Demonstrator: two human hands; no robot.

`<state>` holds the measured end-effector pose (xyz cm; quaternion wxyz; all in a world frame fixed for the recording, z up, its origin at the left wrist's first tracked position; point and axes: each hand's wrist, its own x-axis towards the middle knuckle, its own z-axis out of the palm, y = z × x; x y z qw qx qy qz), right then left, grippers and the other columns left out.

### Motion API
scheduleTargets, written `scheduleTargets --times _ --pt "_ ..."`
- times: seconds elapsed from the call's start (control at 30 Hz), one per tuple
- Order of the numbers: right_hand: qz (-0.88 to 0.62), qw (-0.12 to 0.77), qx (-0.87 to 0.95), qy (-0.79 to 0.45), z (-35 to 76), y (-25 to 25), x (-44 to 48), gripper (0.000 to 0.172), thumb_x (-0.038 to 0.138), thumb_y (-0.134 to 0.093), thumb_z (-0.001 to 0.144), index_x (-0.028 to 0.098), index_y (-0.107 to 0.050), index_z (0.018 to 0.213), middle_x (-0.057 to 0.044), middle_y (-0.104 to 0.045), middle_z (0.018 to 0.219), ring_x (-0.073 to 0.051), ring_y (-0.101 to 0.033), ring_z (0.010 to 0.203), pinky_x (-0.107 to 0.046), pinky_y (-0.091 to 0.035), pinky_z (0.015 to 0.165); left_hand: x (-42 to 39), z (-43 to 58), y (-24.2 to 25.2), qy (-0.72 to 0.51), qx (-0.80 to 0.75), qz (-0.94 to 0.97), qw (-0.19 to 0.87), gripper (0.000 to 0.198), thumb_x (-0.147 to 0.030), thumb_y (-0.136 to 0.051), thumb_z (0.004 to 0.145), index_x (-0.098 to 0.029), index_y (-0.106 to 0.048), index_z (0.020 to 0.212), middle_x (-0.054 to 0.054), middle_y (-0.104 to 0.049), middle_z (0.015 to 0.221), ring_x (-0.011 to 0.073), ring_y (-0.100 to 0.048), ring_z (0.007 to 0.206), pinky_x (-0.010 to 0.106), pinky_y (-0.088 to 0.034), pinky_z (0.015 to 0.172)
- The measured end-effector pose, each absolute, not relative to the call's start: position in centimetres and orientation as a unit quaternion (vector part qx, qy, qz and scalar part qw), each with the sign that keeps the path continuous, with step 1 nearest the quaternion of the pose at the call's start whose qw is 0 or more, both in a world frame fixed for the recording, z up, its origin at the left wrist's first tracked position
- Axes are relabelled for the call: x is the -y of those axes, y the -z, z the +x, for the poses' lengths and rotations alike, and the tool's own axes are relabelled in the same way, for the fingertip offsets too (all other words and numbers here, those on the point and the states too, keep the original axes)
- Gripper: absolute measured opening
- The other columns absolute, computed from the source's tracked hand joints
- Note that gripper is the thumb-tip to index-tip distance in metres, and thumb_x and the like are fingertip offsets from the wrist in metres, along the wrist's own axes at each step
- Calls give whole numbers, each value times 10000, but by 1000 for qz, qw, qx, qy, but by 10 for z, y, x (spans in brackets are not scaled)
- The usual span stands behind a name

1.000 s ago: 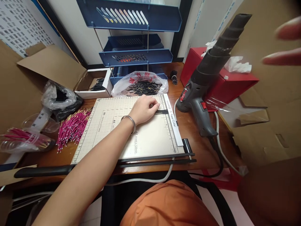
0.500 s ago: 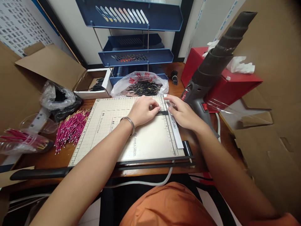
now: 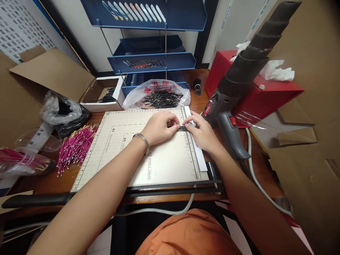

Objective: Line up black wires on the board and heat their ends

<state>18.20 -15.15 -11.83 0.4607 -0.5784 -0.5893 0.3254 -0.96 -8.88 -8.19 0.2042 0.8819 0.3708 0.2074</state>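
A small bundle of thin black wires (image 3: 182, 128) lies across the cream paper cutter board (image 3: 164, 159), close to its white label strip (image 3: 202, 161). My left hand (image 3: 162, 124) rests on the board, thumb and fingers pinched around the left part of the bundle. From the other side, my right hand (image 3: 199, 131) pinches the same wires where they reach the strip, partly covering its lettering. The fingertips of both hands nearly meet, and most of the wires are hidden beneath them. The cutter's black handle (image 3: 37, 200) sticks out at the lower left.
A plastic bag of black wires (image 3: 164, 99) sits behind the board, beside a white box (image 3: 117, 102). Magenta wires (image 3: 75, 147) are heaped on the left. A grey heat gun (image 3: 228, 117) stands at right before a red box (image 3: 276, 95). Blue shelves (image 3: 151, 63) rise behind.
My right hand has shifted left from the label strip onto the black wires, and its fingers have closed. My left hand keeps its pinch. The whole view has moved slightly.
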Motion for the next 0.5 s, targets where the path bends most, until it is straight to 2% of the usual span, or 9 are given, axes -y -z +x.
scheduleTargets --times 0.13,0.33,0.5 --pt "-589 459 586 -314 182 119 152 122 256 -617 862 235 -734 890 -95 -562 1611 -298 -465 1578 -577 -271 1351 88 -10 84 -208 -368 881 211 106 -274 -681 927 -207 -750 882 30 -740 898 202 -631 873 353 -461 803" --pt "-581 470 590 -306 182 122 151 149 235 -585 880 251 -731 906 -62 -603 1566 -282 -498 1546 -582 -302 1344 90 -11 82 -209 -359 885 209 137 -290 -664 938 -204 -741 865 31 -737 875 194 -619 831 342 -457 770" --pt "-582 469 594 -297 183 122 151 180 209 -602 835 239 -732 956 -92 -632 1533 -301 -514 1534 -579 -344 1319 92 -11 78 -209 -356 886 212 152 -301 -667 941 -195 -736 856 34 -737 873 192 -621 830 338 -453 774"
